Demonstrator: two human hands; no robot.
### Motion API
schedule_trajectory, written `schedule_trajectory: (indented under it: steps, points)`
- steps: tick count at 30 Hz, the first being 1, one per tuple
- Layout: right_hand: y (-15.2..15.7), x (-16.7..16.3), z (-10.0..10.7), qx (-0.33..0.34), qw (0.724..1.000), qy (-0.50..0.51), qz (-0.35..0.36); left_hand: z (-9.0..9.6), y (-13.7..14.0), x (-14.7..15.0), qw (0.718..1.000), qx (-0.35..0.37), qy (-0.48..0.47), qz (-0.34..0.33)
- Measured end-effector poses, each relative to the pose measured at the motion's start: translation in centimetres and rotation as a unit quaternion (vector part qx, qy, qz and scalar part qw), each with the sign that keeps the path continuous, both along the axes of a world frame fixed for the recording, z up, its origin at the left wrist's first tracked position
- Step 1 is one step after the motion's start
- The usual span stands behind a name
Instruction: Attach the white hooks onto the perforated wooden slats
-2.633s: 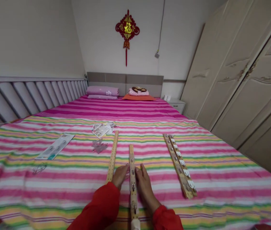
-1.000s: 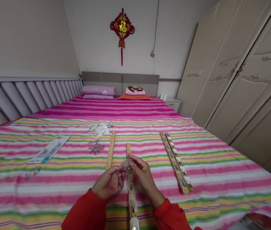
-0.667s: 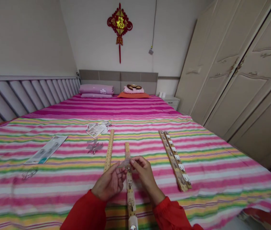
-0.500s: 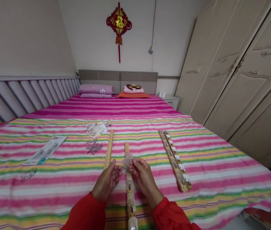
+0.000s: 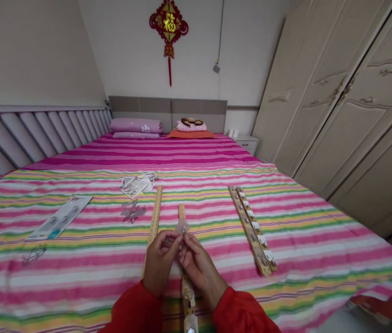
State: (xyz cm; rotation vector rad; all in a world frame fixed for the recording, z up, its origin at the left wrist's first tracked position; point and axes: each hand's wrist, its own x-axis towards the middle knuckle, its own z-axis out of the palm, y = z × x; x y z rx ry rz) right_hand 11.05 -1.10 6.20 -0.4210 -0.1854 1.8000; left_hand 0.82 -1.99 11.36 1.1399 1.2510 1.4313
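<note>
My left hand (image 5: 163,259) and my right hand (image 5: 200,264) meet over a narrow perforated wooden strip (image 5: 181,211). Both are closed, fingertips pinching the near edge of a clear adhesive hook (image 5: 182,226). Its see-through square pad sticks out past the fingers; whether it touches the wood I cannot tell. Closer to me, the same strip carries metal hooks on clear pads (image 5: 187,296), and part of it is covered by my hands. Just left lies a second, bare perforated strip (image 5: 155,215), its near end behind my left hand.
Two strips fitted with hooks (image 5: 253,231) lie side by side at the right. Left of me are loose clear hooks (image 5: 133,211), a pile of packets (image 5: 138,185), a flat hook package (image 5: 60,217) and some wire-like pieces (image 5: 34,254). A striped sheet (image 5: 95,277) covers the bed.
My left hand has come in from the left, closing its fingers at the clear hook beside my right fingertips. The view has shifted slightly.
</note>
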Motion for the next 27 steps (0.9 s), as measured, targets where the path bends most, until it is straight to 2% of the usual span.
schedule_trajectory:
  steps: [5,9,12,18,23,27]
  points:
    - [0.0,-0.2,0.0,0.002,0.999,-0.054,0.005,0.1,0.4,0.0,0.996,-0.024,-0.082,-0.005]
    - [0.2,0.0,0.3,0.014,0.995,-0.095,0.021,-0.2,1.2,-0.3,0.998,-0.019,-0.061,-0.012]
    - [0.8,0.6,0.5,0.027,0.985,-0.171,0.018,-0.2,2.1,-0.6,0.999,-0.016,-0.039,-0.017]
    - [3.9,2.3,1.4,0.062,0.949,-0.296,-0.088,0.3,5.8,-1.0,0.999,-0.038,-0.013,-0.026]
    - [7.1,2.8,2.6,0.108,0.915,-0.376,-0.096,0.8,9.4,-0.3,0.997,-0.060,-0.013,-0.055]
    - [10.1,3.0,2.7,0.116,0.903,-0.401,-0.098,0.8,12.1,0.1,0.996,-0.065,-0.019,-0.052]
